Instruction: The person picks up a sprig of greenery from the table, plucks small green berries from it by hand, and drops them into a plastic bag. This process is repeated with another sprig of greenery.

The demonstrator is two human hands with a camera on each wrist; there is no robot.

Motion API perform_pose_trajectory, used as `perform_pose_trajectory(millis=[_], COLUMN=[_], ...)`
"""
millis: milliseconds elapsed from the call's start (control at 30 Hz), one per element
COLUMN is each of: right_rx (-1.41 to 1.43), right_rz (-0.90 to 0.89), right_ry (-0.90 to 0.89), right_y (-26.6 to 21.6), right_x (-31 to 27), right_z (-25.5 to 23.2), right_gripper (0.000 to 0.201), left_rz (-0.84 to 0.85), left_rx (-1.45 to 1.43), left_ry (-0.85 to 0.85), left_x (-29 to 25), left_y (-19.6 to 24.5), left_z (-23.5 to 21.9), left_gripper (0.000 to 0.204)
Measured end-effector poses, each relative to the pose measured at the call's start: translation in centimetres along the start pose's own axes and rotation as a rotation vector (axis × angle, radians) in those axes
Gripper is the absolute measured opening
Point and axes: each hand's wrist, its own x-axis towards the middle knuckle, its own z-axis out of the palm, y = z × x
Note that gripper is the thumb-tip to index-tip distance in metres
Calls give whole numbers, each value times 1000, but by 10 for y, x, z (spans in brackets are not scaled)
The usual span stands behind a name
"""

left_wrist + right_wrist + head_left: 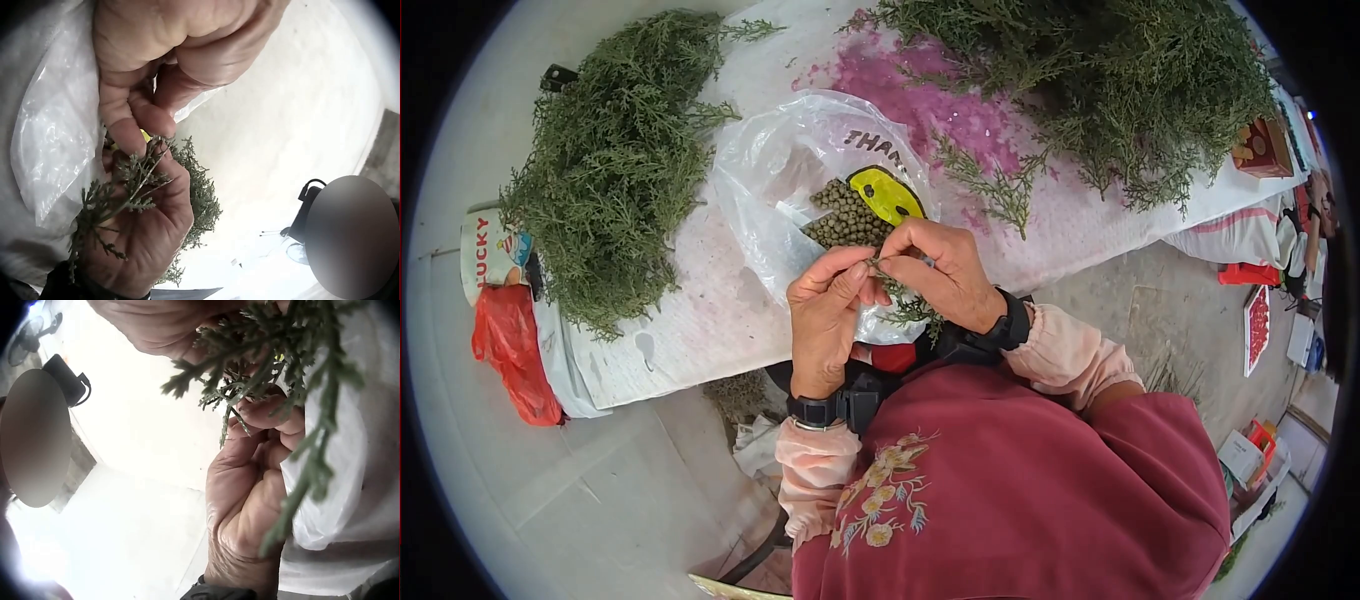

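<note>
- Green needle-leaved sprig (905,300) is pinched at its upper end between the thumb and curled fingertips of the right hand (945,275), directly over the clear plastic bag (785,170).
- The same spot on the sprig is met by the thumb and forefinger of the left hand (825,315), pressed together in a pinch, so that both sets of fingertips touch above the bag's near edge.
- In the left wrist view the sprig (125,187) is seen lying across the right hand's palm (150,231), with its branchlets fanned out and the left hand's fingers (134,119) closed on its tip.
- In the right wrist view the sprig (269,356) is seen hanging in front of the left hand (250,494), whose fingers are curled toward it.
- Small round green seeds (845,215) are held in the bag, just beyond the fingertips, beside a yellow patch (885,195) printed on the plastic.
- The bag is laid on a white sheet (700,320) stained pink (920,100) on the bag's far side.
- A heap of green cuttings (615,160) is piled on the sheet to the left of the bag, and a larger heap (1100,80) to its far right.
- One loose twig (990,185) is lying just right of the bag.
- A red plastic bag (510,350) is hung at the sheet's edge, well to the left of the clear bag.
- Black wrist straps (840,405) and pink sleeves (1070,350) are worn nearer the body than the bag.
</note>
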Motion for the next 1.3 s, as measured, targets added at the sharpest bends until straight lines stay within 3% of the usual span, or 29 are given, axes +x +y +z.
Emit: perform_pose_trajectory(millis=[300, 567, 667, 800, 1300], right_rx=[25, -63, 122, 69, -86], right_rz=[30, -78, -34, 30, -4], right_ry=[-23, -2, -53, -94, -81], right_y=[0, 0, -5, -7, -4], right_x=[0, 4, 4, 3, 2], right_z=[-1, 0, 1, -3, -1], right_gripper=[4, 6, 7, 7, 6], left_rz=[20, 2, 7, 28, 27], left_rx=[3, -2, -25, -63, -38], left_ry=[-29, -20, -7, 12, 10], left_x=[1, 1, 1, 2, 3], left_y=[-2, -1, -2, -3, -7], left_z=[-2, -3, -3, -1, -5], left_gripper=[15, 14, 14, 15, 13])
